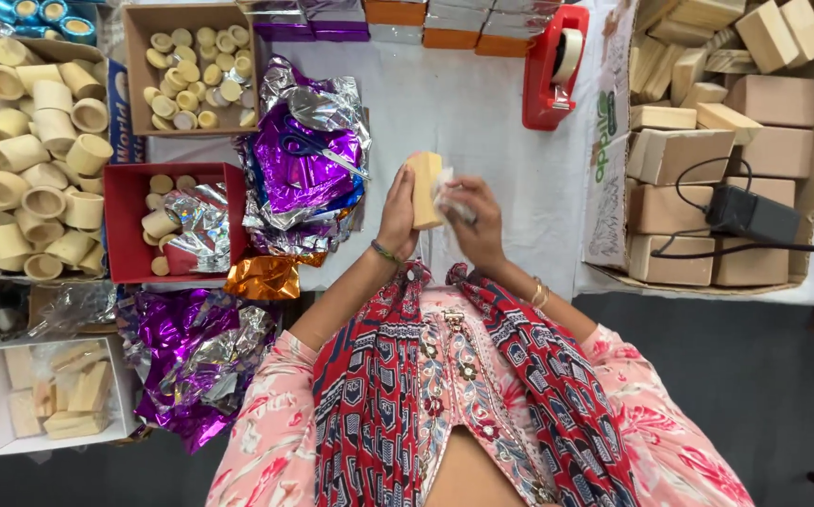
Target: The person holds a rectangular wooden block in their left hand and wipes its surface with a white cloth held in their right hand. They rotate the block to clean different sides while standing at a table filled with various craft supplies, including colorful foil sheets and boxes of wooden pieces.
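Wooden block [424, 191] held upright between both hands over the white table [463, 113].

The block is gripped along its left side by the closed left hand [397, 214]; the right hand [472, 221] is curled around a crumpled clear wrap [448, 195] pressed against the block's right face. Purple foil sheets [304, 160] lie just left of the hands, a red tape dispenser [552, 66] far right, and a box of wooden blocks [716, 141] at right.
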